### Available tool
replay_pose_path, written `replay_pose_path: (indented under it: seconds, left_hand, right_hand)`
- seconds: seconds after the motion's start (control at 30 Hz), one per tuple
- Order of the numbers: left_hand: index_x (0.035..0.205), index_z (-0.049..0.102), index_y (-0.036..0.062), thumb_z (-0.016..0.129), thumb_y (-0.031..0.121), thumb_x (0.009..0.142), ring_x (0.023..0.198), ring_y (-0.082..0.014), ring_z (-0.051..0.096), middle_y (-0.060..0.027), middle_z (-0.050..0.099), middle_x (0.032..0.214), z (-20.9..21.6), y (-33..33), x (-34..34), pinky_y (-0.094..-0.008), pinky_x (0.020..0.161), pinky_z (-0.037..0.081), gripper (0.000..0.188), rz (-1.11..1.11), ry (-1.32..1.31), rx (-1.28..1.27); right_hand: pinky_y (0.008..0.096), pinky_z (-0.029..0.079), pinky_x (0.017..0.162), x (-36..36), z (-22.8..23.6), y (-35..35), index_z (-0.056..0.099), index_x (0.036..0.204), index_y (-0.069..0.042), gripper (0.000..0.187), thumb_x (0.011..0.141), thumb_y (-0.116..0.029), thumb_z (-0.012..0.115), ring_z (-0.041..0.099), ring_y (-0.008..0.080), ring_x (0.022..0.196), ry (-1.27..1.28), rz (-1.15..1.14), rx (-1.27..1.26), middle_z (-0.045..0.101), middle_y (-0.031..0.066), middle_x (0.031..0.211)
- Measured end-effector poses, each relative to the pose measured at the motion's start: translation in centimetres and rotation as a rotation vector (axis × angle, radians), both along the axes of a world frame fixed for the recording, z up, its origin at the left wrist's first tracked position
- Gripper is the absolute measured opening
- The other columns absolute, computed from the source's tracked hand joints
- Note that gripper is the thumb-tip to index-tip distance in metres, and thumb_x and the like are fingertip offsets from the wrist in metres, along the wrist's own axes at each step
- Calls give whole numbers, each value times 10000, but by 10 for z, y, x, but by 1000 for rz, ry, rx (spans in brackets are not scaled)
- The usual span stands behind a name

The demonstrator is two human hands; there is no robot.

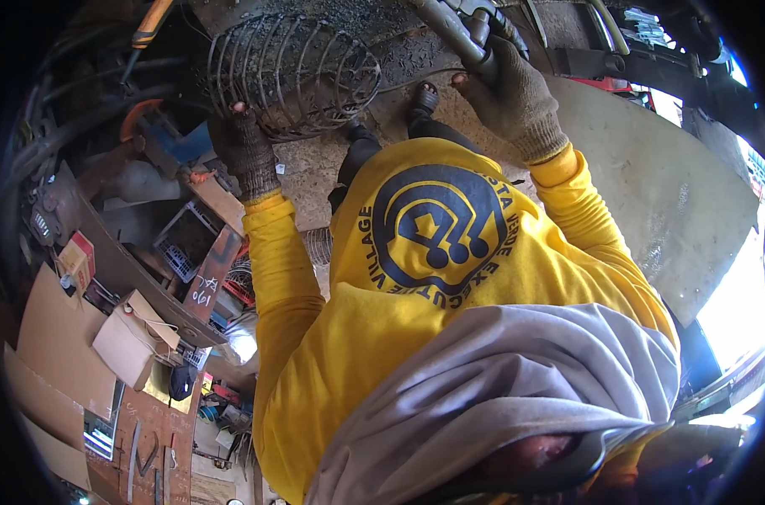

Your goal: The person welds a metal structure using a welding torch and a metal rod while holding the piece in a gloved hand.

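Note:
My left hand [246, 150], in a dark knitted glove, grips the lower rim of a rusty dome-shaped wire guard [294, 71] at the top centre. To its right, my right hand [510, 99], in a grey-brown glove, is closed around the handle of a grey metal tool [460, 32] that runs up and left toward the guard. Both yellow sleeves rise from the lower edge. My yellow shirt with a dark round emblem and a grey cloth fill the middle.
A cluttered shelf at the left holds cardboard boxes [130, 337], crates [185, 244] and dark cables [54, 126]. A large grey board [677, 202] lies at the right on the concrete floor. My dark shoes [423, 99] stand below the guard. Bright daylight glares at the right edge.

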State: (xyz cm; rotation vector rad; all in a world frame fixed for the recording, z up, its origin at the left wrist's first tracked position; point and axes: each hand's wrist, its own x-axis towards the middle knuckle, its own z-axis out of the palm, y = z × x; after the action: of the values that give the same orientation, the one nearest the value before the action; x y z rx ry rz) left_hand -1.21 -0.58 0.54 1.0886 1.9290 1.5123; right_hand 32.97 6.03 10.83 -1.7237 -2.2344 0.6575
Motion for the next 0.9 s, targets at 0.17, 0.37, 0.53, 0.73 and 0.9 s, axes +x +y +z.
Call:
replay_pose_path:
  seconds: [0.17, 0.37, 0.53, 0.73, 0.9]
  left_hand:
    - [1264, 548, -13, 640, 384, 916, 1128, -287, 579, -166, 611, 1238, -10, 3, -8, -365, 955, 427, 536, -17, 241, -51]
    - [1278, 537, -14, 616, 402, 929, 1140, -298, 574, -173, 604, 1248, -5, 8, -1, -369, 958, 423, 549, -75, 174, 44]
    - [1281, 544, -13, 635, 379, 924, 1163, -279, 562, -159, 599, 1268, -29, 7, -15, -361, 982, 406, 539, -14, -323, 80]
    - [1245, 538, -57, 604, 427, 928, 1123, -290, 572, -201, 602, 1246, -1, 13, 3, -367, 950, 407, 582, -77, 138, 48]
    - [1286, 543, -2, 672, 282, 913, 1152, -243, 559, -141, 604, 1259, -14, 7, -6, -348, 999, 401, 487, -48, -234, 39]
  right_hand:
    - [451, 542, 727, -6, 1, 1, 501, 1267, -47, 650, 816, -473, 695, 676, 377, 855, -33, -19, 29, 677, 201, 941]
    - [448, 542, 712, -15, -7, 8, 518, 1229, -53, 583, 833, -450, 680, 677, 367, 845, -116, 41, 39, 677, 194, 924]
    - [438, 543, 705, -16, 4, 10, 531, 1184, -54, 538, 841, -443, 673, 678, 357, 839, -103, 9, 41, 678, 188, 916]
    - [444, 546, 667, -9, -5, 16, 516, 1190, -63, 546, 838, -445, 682, 674, 376, 801, -117, 46, 106, 676, 184, 890]
    - [453, 543, 690, -9, -2, 15, 486, 1248, -53, 594, 847, -446, 679, 667, 399, 838, -146, -9, 37, 674, 210, 933]
